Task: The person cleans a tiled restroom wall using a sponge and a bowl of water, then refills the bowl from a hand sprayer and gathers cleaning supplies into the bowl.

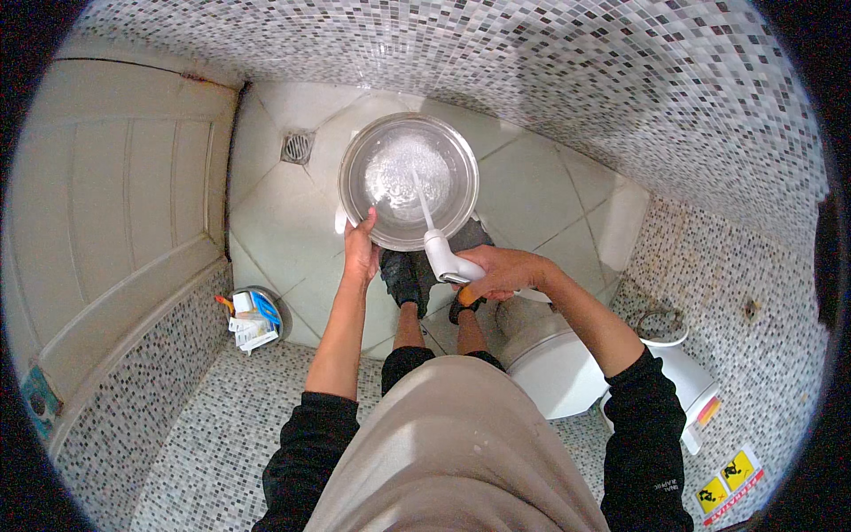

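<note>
A round metal basin [352, 166] with bubbly water in it is held over the tiled floor. My left hand [361, 246] grips the basin's near left rim, thumb on the inside. My right hand [498, 271] is closed around a white handheld bidet sprayer [435, 251], whose head points into the basin. From its nozzle a jet of water [421, 199] runs into the basin. The sprayer's white hose shows partly below my right wrist.
A toilet with a white lid [558, 372] stands right of my legs. Against the left wall sits a round bin [282, 319] with wrappers and a blue item. A square floor drain [297, 147] lies left of the basin. A panelled door [146, 193] bounds the left side.
</note>
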Demonstrator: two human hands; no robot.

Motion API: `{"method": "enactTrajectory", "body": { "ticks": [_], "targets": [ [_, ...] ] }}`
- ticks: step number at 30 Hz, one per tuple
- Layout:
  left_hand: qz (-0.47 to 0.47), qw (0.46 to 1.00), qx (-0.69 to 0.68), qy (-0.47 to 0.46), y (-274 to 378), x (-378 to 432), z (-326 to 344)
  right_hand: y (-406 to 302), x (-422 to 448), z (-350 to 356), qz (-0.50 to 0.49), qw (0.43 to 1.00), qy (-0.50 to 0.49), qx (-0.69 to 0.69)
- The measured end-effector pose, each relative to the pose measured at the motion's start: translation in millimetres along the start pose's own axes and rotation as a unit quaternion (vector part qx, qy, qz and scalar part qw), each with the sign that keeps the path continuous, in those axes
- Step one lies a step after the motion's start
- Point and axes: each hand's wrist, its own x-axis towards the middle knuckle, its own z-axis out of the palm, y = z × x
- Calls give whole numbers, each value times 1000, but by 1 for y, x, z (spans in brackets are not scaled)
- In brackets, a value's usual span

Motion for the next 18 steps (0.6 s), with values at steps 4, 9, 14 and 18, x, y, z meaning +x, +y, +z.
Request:
{"method": "enactTrajectory", "body": {
  "ticks": [4, 9, 14, 18],
  "targets": [
    [-3, 1000, -3, 3, -2, 1, -6, 5, 8, 0, -6, 1000, -2, -13],
    [-9, 1000, -10, 14, -9, 9, -22, 21, 30, -1, -129, 977, 37, -168],
    [-2, 997, -52, 55, -25, 24, -58, 8, 31, 2, -132, 953, 129, -241],
    [-16, 993, -57, 103, -24, 37, -85, 18, 26, -7, -44, 939, 252, -231]
  ]
}}
